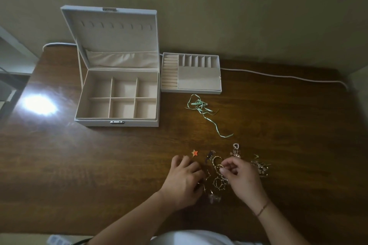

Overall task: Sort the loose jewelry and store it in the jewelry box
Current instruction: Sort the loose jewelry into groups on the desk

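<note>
Jewelry [219, 173], tangled gold links; right hand [242, 179] pinches some, left hand [184, 179] curled, unclear.

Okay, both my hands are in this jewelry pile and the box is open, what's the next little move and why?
Probably lift the gold hoop that your right hand seems to be pinching free of the jewelry pile, steadying the rest with your left hand. The pieces lie tangled together, and the jewelry box sits open with its compartments showing nothing inside, so one separated piece can go straight in.
</note>
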The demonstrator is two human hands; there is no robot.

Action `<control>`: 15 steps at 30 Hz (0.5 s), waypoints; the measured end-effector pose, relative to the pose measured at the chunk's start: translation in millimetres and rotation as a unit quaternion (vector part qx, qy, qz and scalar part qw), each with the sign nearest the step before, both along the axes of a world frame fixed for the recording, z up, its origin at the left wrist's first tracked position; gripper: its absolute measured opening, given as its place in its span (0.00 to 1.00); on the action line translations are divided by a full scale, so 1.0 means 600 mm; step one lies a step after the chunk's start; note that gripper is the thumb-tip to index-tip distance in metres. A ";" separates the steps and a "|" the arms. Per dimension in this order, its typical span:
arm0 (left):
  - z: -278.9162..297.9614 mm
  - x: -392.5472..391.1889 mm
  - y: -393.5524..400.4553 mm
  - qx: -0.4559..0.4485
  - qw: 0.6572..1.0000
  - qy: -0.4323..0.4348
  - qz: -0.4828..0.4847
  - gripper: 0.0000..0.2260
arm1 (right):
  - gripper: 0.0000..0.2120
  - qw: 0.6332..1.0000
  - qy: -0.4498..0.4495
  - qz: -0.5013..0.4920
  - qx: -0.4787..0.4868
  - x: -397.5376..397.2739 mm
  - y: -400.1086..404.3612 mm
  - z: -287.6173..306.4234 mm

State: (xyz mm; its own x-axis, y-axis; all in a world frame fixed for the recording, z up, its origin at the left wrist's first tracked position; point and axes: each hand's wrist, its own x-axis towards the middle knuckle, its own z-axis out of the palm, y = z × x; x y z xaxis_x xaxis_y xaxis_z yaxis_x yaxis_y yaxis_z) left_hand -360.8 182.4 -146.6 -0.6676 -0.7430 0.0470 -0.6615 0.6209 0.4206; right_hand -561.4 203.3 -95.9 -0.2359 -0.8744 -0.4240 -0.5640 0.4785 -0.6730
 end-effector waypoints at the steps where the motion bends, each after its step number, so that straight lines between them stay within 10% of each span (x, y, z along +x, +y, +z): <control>1: -0.001 0.000 0.001 -0.001 1.000 0.001 0.008 0.08 | 0.08 1.000 -0.008 0.001 0.004 0.000 0.000 0.000; 15: 0.022 0.037 -0.011 0.036 0.999 0.022 0.011 0.18 | 0.09 0.997 -0.034 -0.060 -0.015 -0.006 -0.014 0.000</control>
